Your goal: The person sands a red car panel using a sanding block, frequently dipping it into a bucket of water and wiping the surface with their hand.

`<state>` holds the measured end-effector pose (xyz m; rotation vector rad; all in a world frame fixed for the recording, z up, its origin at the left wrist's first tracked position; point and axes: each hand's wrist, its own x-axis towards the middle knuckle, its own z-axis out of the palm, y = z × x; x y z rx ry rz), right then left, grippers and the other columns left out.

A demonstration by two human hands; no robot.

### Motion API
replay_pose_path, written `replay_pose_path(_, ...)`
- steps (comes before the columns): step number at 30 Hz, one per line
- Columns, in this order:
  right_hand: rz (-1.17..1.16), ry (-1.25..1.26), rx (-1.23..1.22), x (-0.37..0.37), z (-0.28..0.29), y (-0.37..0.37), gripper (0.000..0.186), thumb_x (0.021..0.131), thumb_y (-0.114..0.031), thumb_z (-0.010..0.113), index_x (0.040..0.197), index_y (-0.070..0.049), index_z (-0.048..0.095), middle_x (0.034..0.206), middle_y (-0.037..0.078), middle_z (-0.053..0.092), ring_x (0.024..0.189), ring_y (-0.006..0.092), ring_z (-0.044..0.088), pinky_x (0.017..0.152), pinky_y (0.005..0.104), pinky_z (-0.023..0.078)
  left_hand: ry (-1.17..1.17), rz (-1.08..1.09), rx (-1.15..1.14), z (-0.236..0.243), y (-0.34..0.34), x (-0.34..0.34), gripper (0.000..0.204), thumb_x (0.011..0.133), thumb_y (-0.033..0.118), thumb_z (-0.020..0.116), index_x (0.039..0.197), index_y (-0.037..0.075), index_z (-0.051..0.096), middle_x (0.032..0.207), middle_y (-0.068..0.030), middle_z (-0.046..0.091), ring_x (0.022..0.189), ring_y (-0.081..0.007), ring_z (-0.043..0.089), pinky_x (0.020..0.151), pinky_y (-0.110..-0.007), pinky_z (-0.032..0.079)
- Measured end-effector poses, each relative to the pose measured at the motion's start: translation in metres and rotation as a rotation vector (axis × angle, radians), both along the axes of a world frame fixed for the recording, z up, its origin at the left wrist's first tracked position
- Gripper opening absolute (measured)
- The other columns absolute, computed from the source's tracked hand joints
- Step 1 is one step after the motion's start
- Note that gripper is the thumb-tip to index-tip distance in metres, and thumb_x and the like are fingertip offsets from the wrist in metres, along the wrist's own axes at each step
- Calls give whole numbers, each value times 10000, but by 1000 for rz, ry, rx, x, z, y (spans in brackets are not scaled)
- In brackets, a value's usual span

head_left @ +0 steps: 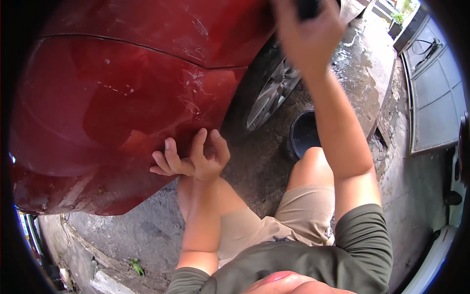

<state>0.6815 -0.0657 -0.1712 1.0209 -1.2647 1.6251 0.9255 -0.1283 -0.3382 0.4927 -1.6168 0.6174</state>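
Note:
A red car's bumper and fender point(122, 108) fill the upper left, with pale scratches and scuffs near the panel seam. My left hand point(198, 161) is at the bumper's lower corner, fingers apart and slightly bent, holding nothing. Whether its fingertips touch the paint, I cannot tell. Raised at the top, my right hand point(316, 41) is smeared by motion and closed around a small black object point(307, 8). That object's kind is unclear, as the frame edge cuts it off. Just below that hand is the car's wheel point(274, 93), with a grey spoked rim.
A dark bucket point(304, 132) stands on the ground between the wheel and my knee. Wet, worn concrete point(362, 63) spreads to the right. Beyond it are a pale panelled gate point(433, 83) and part of a white vehicle point(435, 264). A small green plant point(137, 267) lies at lower left.

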Motion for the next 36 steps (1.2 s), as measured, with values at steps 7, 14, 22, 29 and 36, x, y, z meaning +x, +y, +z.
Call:
replay_pose_path(7, 109, 489, 56, 6, -19, -7, 115, 693, -129, 800, 761, -128, 708, 732, 45, 675, 613, 223, 653, 580, 342, 518, -20, 30, -10, -6, -8, 4, 163, 875, 410, 740, 910, 259, 690, 1561, -221, 378, 1544, -487, 158, 1227, -628, -32)
replay_pose_path(14, 145, 404, 161, 30, -35, -9, 226, 583, -180, 827, 762, -196, 691, 761, 3, 667, 726, 163, 617, 730, 315, 382, -57, 63, 14, -7, -7, 8, 139, 871, 394, 741, 887, 268, 683, 1566, -224, 368, 1539, -509, 146, 1224, -644, -17)
replay_pose_path(22, 143, 443, 214, 40, -23, 3, 199, 688, -108, 850, 811, -87, 695, 678, 32, 648, 671, 216, 632, 734, 320, 465, -66, 36, 17, -7, -6, 7, 136, 859, 383, 749, 850, 267, 679, 1583, -239, 364, 1544, -524, 123, 1218, -654, -30)
replay_pose_path(29, 22, 254, 140, 28, 15, -2, 110, 845, -86, 772, 786, -72, 680, 686, 59, 642, 619, 191, 570, 671, 327, 432, -70, 40, 0, -3, -5, 1, 158, 913, 348, 730, 912, 199, 677, 1594, -303, 335, 1552, -531, 101, 1211, -657, -39)
replay_pose_path(36, 27, 20, 67, 2, 27, 4, 99, 813, -22, 768, 810, -50, 674, 661, 51, 642, 617, 172, 583, 649, 306, 455, -87, 26, 63, -11, 7, -6, 164, 901, 356, 727, 906, 200, 675, 1612, -303, 323, 1551, -548, 91, 1205, -662, -86)
